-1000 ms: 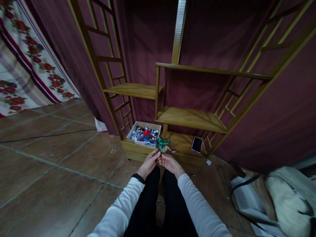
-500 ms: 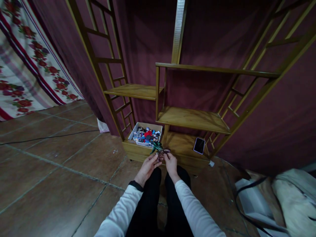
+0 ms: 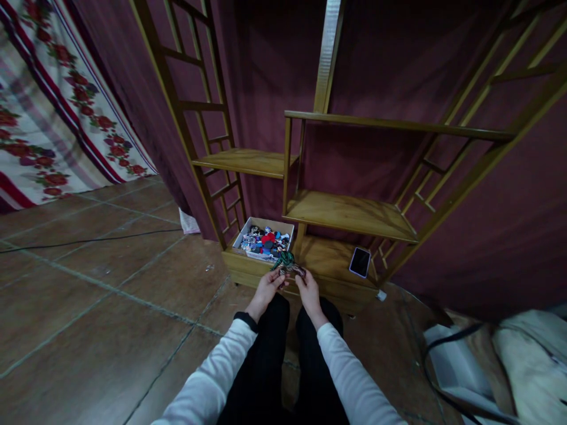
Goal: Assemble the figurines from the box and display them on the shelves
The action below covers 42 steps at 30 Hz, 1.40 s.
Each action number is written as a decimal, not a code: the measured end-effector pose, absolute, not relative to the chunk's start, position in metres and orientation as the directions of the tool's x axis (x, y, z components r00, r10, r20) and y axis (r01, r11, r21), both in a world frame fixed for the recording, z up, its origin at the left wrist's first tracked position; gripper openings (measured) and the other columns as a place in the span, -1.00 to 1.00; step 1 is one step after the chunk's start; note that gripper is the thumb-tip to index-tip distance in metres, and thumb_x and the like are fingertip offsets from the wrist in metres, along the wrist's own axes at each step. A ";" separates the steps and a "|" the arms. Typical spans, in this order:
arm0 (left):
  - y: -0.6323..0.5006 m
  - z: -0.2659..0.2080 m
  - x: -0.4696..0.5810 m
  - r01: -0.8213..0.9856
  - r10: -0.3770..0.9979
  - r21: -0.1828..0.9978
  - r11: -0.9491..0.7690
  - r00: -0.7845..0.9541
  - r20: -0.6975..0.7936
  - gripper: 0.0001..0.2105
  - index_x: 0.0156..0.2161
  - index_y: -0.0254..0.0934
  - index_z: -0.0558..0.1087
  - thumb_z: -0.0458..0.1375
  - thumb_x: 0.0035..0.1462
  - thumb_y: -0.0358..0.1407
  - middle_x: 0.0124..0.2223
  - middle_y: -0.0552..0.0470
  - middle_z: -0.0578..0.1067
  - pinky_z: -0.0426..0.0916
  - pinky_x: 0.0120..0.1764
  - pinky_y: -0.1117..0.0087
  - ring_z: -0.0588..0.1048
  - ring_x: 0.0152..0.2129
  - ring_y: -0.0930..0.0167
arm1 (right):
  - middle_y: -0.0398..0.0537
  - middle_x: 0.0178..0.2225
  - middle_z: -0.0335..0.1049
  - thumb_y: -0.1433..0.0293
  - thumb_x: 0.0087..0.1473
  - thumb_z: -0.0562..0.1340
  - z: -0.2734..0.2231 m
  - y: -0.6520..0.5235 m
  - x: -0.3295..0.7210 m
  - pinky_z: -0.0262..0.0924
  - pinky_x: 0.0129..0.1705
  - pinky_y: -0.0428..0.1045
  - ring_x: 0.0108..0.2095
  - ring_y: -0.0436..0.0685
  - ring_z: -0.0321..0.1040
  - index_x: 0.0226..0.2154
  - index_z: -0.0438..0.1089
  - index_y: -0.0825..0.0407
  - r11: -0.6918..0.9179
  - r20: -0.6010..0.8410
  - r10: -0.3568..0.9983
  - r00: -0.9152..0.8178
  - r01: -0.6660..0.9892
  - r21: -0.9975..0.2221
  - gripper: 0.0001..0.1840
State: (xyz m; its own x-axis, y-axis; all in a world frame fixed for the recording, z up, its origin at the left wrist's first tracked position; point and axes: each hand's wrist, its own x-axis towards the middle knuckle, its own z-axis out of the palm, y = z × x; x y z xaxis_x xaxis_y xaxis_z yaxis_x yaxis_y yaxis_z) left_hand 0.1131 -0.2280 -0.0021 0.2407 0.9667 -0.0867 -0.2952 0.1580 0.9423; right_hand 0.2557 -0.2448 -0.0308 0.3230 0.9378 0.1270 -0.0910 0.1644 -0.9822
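Between my two hands, above my knees, is a small, intricate object (image 3: pixel 289 264) with a dark green top and brownish-purple, shiny parts; its exact kind cannot be made out. The fingers of my left hand (image 3: pixel 266 292) pinch its lower left side. My right hand (image 3: pixel 309 290) grips its right end between thumb and fingertips. Just beyond it, a white cardboard box (image 3: pixel 239 241) stands on the low left part of the wooden shelf unit, filled with several small red, blue, black and white pieces.
A wooden shelf unit (image 3: pixel 349 215) with open tiers and lattice sides stands before me. On its low right board lies a dark-screened phone (image 3: pixel 359 262). Bags (image 3: pixel 527 354) sit on the floor at right. A black cable (image 3: pixel 88 241) crosses the tiles at left.
The object has turned slightly in my fingers, its green part now more bunched and upright. Both hands keep their hold. My view has shifted a little.
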 end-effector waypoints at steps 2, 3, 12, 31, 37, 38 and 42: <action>-0.227 -0.005 0.115 -0.278 0.975 0.951 0.134 0.210 -0.076 -0.58 -0.16 -0.36 0.45 0.34 -0.19 -0.26 -0.29 -0.06 0.55 0.23 -0.47 0.51 0.45 -0.53 0.49 | -0.11 -0.20 0.47 0.34 -0.12 0.25 -0.030 -0.246 0.257 0.23 -0.09 0.00 -0.15 0.12 0.36 -0.17 0.37 -0.05 0.140 0.093 0.946 0.311 -0.132 -0.981 -0.64; -0.227 -0.006 0.115 -0.276 0.978 0.952 0.128 0.196 -0.074 -0.57 -0.16 -0.35 0.44 0.34 -0.19 -0.26 -0.29 -0.05 0.54 0.25 -0.45 0.49 0.46 -0.52 0.48 | -0.11 -0.21 0.47 0.34 -0.12 0.25 -0.030 -0.246 0.257 0.25 -0.12 0.00 -0.16 0.12 0.36 -0.17 0.37 -0.06 0.135 0.083 0.949 0.305 -0.154 -0.979 -0.64; -0.225 -0.019 0.116 -0.272 0.988 0.953 0.131 0.110 -0.104 -0.69 -0.35 -0.33 0.40 0.36 -0.26 -0.32 -0.40 -0.02 0.52 0.29 -0.40 0.44 0.46 -0.50 0.43 | -0.08 -0.19 0.45 0.33 -0.13 0.26 -0.044 -0.238 0.260 0.17 -0.02 0.02 -0.16 0.11 0.37 -0.20 0.38 -0.03 0.158 0.139 0.940 0.311 -0.036 -0.987 -0.67; -0.228 -0.025 0.114 -0.164 0.997 0.984 0.067 -0.020 -0.071 -0.69 -0.35 -0.35 0.38 0.31 -0.23 -0.23 -0.41 0.00 0.52 0.41 -0.35 0.38 0.49 -0.48 0.43 | -0.05 -0.25 0.46 0.28 -0.10 0.24 -0.054 -0.241 0.252 0.23 -0.12 0.03 -0.25 0.12 0.39 -0.23 0.36 0.02 0.172 0.167 0.939 0.301 0.009 -0.985 -0.69; -0.227 -0.027 0.116 -0.177 0.997 0.982 0.071 -0.024 -0.077 -0.66 -0.33 -0.36 0.40 0.33 -0.24 -0.24 -0.39 -0.03 0.54 0.42 -0.32 0.34 0.50 -0.43 0.39 | -0.07 -0.29 0.46 0.27 -0.13 0.27 -0.054 -0.237 0.255 0.25 -0.15 0.04 -0.28 0.11 0.38 -0.23 0.37 0.03 0.143 0.112 0.943 0.312 -0.081 -0.986 -0.66; -0.227 -0.026 0.116 -0.182 0.996 0.980 0.076 -0.022 -0.082 -0.66 -0.32 -0.37 0.41 0.33 -0.24 -0.25 -0.36 -0.04 0.54 0.42 -0.30 0.34 0.50 -0.42 0.38 | -0.07 -0.30 0.46 0.26 -0.14 0.27 -0.054 -0.237 0.256 0.25 -0.16 0.03 -0.29 0.10 0.38 -0.24 0.37 0.04 0.141 0.107 0.943 0.314 -0.090 -0.986 -0.65; -0.228 -0.025 0.118 -0.192 0.995 0.977 0.095 -0.006 -0.098 -0.65 -0.26 -0.37 0.44 0.30 -0.19 -0.23 -0.31 -0.07 0.55 0.41 -0.28 0.34 0.51 -0.39 0.37 | -0.06 -0.29 0.45 0.27 -0.16 0.29 -0.053 -0.238 0.257 0.25 -0.15 0.03 -0.27 0.10 0.38 -0.26 0.36 0.04 0.151 0.109 0.946 0.307 -0.118 -0.981 -0.66</action>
State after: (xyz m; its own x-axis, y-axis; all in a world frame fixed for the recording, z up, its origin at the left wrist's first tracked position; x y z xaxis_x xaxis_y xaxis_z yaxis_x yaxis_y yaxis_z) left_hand 0.1176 -0.2276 -0.0247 -0.0061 0.9952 -0.0976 -0.1915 0.0947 0.9769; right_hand 0.2568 -0.2376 -0.0526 0.3065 0.9456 0.1090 -0.1175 0.1512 -0.9815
